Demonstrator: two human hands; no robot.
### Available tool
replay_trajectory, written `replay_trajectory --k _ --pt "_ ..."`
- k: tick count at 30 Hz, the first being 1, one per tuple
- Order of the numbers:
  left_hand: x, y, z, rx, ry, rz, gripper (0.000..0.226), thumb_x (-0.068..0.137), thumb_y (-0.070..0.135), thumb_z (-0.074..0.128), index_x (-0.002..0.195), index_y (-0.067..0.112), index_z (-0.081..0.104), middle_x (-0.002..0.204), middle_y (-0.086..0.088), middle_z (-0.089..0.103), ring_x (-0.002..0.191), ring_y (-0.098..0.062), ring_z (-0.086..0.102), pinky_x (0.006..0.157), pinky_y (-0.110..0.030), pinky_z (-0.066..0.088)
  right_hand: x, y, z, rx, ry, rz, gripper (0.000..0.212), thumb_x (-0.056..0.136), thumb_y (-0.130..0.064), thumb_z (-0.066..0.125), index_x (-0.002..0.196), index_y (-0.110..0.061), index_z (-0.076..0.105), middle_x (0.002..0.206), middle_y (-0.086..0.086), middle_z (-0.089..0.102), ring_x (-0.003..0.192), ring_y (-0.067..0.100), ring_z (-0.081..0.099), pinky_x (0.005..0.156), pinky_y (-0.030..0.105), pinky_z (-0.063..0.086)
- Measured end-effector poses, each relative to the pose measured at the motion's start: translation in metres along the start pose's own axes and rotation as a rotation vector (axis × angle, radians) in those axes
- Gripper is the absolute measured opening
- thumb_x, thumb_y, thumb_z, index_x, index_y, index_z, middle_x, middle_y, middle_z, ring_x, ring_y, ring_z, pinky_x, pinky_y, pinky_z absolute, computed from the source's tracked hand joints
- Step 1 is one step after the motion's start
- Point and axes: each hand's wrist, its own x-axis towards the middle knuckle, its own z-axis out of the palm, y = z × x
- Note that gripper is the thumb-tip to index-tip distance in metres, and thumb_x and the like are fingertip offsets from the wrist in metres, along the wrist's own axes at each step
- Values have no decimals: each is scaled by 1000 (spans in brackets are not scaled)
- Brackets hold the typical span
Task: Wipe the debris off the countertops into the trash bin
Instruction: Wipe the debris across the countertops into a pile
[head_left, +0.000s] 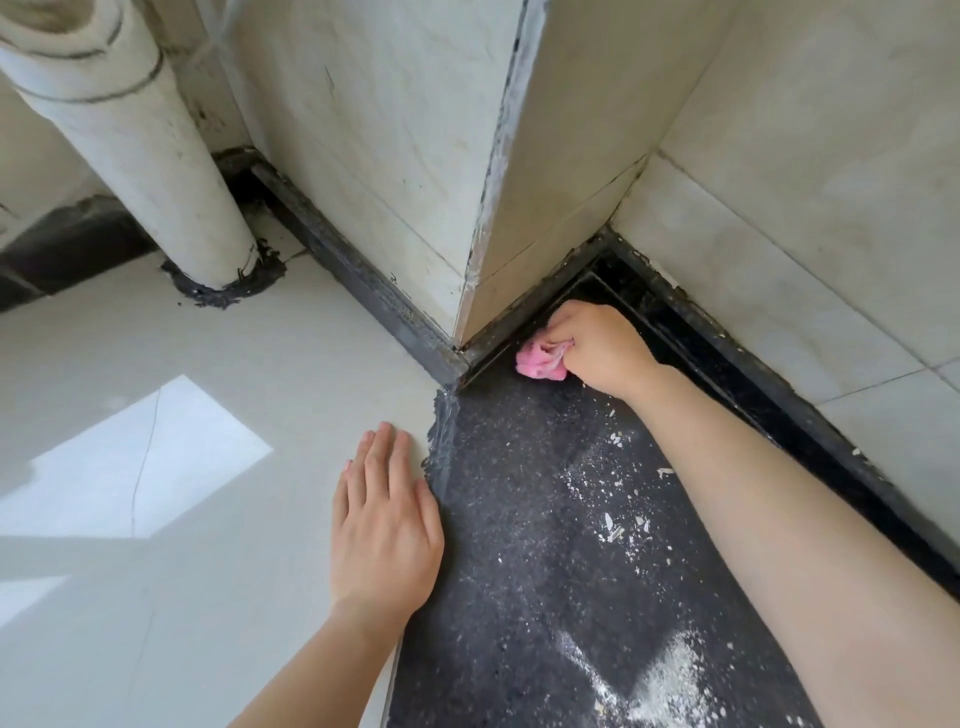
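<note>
Where tiled walls (779, 156) meet, dark countertop (519, 519) — white debris (623, 525) (scattered), pipe (130, 130)

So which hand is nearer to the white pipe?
Left. The left hand lies flat on the pale surface, below and right of the white pipe. The right hand is farther right, holding a pink cloth.

**Tiled corner, pale and dusty**

Pale, faintly marbled wall tiles (810, 171) meet at an inner corner on the right, and a tiled column (415, 135) juts out in the middle, its edge rough with grey grout. A dark skirting strip (358, 275) runs along its base. At left a white pipe (135, 150) drops into a light tiled surface (171, 545), sealed with black mastic. A patch of sunlight (150, 462) lies there.
</note>
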Motion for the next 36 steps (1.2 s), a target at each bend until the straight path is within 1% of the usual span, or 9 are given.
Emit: replay_trajectory --k 2,5,8,15,19,26,30,33,36 --pt "-1 1 -2 7 -3 2 51 98 34 22 145 16 29 155 -5 26 145 -23 18 118 -36 11 1 8 -18 -70 -173 25 29 72 -7 57 46 -17 65 57 17 54 51 19 41 52 29 34" --pt "-1 2 -3 5 -8 -9 51 98 34 21 146 16 28 156 -5 24 145 -22 16 118 -35 9 13 22 -32 -48 -32 68 20 79 -9 55 68 1 68 79 30 62 54 31 45 54 41 44" --pt "0 2 -3 6 -13 0 50 99 33 23 147 16 26 157 -4 22 146 -21 14 118 -33 6 22 19 -24 -51 142 49 26 82 -3 48 73 -8 72 73 20 64 60 22 50 60 37 48" --pt "-1 1 -4 -2 -12 4 50 99 33 24 146 16 25 157 -5 21 146 -22 13 119 -35 8 -17 18 2 -86 68 83 20 79 -22 52 66 -14 65 73 1 62 67 25 59 53 26 36" --pt "-1 1 -4 -15 -8 -2 49 99 31 27 145 15 27 156 -6 23 146 -23 15 119 -38 11 -81 35 6 -199 -24 83 11 88 -12 55 87 -12 66 91 2 59 82 28 58 61 30 38" --pt "-1 3 -4 -27 -9 -9 49 99 32 25 144 14 28 155 -8 24 145 -25 16 119 -40 14 -139 33 -17 -258 -497 103 32 69 -1 48 44 -16 38 55 5 26 59 21 21 53 37 23" --pt "-1 1 -2 -17 4 -7 51 96 34 24 142 13 31 153 -9 28 143 -26 20 118 -41 17 -89 6 -29 -20 -145 36 50 90 -29 57 40 -23 52 47 1 45 46 15 39 49 19 31" --pt "-1 0 -1 -11 9 -10 53 95 34 25 143 13 31 153 -8 28 143 -25 20 117 -39 16 -37 -18 -13 17 96 -22 30 87 -31 54 61 -24 70 67 1 57 61 20 53 57 29 42" --pt "-1 1 -1 -4 6 -16 53 95 34 25 143 14 32 154 -6 27 143 -24 19 117 -38 16 -9 -24 12 -9 104 24 46 72 -52 43 76 -14 69 81 4 61 73 25 59 64 33 49"
